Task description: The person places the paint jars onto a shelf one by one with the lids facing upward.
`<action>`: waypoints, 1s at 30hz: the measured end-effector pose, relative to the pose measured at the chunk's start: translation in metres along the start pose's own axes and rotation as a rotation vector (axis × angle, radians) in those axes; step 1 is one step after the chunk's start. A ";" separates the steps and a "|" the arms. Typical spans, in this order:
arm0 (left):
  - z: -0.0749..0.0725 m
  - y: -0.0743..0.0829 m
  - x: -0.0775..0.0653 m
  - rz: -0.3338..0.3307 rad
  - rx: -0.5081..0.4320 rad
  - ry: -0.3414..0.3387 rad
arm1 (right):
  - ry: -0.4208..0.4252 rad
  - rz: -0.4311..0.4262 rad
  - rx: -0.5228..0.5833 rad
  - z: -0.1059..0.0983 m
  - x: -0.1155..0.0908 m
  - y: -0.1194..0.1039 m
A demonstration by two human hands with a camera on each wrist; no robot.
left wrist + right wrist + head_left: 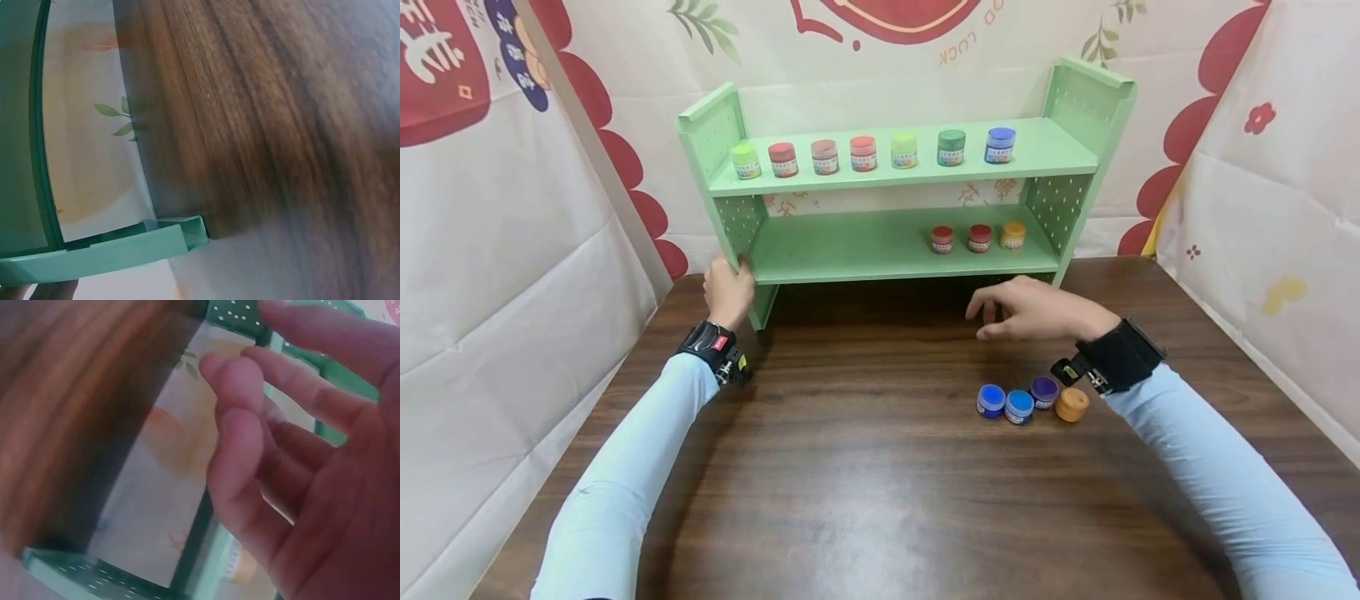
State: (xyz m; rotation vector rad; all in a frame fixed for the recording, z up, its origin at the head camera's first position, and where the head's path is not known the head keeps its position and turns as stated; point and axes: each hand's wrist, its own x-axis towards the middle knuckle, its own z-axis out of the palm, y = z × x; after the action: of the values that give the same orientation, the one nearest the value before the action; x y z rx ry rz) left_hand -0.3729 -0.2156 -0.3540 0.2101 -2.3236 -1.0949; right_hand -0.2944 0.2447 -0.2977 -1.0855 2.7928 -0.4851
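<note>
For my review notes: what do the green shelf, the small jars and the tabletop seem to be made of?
Green shelf: probably painted metal, possibly plastic; smooth satin finish, perforated side panels, thin hollow edges.
Small jars: likely plastic; smooth coloured lids with slight shine.
Tabletop: wood or wood-look laminate; brown grain with a soft light reflection.

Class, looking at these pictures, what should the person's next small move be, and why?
Probably bring the empty right hand to the small round deep-blue jar, leftmost of four on the dark-brown wooden table: the light-green two-tier shelf shows bare space on its lower board, and the left hand holds the shelf's side.
</note>
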 end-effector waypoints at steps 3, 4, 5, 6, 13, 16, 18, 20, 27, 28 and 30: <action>-0.002 -0.001 -0.001 0.002 0.025 -0.016 | -0.074 0.021 0.042 0.011 -0.006 0.001; -0.002 0.000 -0.001 0.004 0.037 -0.017 | -0.095 0.023 0.058 0.014 -0.007 0.001; -0.003 0.000 -0.001 0.007 0.049 -0.018 | -0.118 0.026 0.074 0.016 -0.008 0.000; -0.004 0.000 -0.001 0.011 0.060 -0.019 | -0.142 0.033 0.091 0.018 -0.009 0.000; -0.005 0.000 0.001 0.010 0.119 -0.021 | -0.313 0.082 0.202 0.029 -0.010 -0.001; -0.005 0.000 0.001 0.008 0.122 -0.019 | -0.368 0.110 0.228 0.033 -0.008 -0.004; -0.005 0.000 0.001 0.006 0.119 -0.017 | -0.397 0.123 0.227 0.035 -0.007 -0.005; -0.005 0.001 0.001 0.005 0.114 -0.015 | -0.421 0.141 0.219 0.038 -0.006 -0.007; -0.005 0.001 0.000 0.008 0.104 -0.002 | -0.424 0.155 0.161 0.043 -0.003 -0.012; -0.005 0.001 0.000 0.008 0.103 -0.002 | -0.423 0.157 0.153 0.043 -0.003 -0.012; -0.005 0.001 0.000 0.009 0.105 0.000 | -0.419 0.173 0.140 0.044 -0.003 -0.013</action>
State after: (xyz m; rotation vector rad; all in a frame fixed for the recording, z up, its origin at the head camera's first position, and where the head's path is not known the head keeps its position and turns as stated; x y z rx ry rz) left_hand -0.3698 -0.2182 -0.3511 0.2385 -2.3820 -0.9700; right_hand -0.2745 0.2268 -0.3347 -0.7985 2.4159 -0.3758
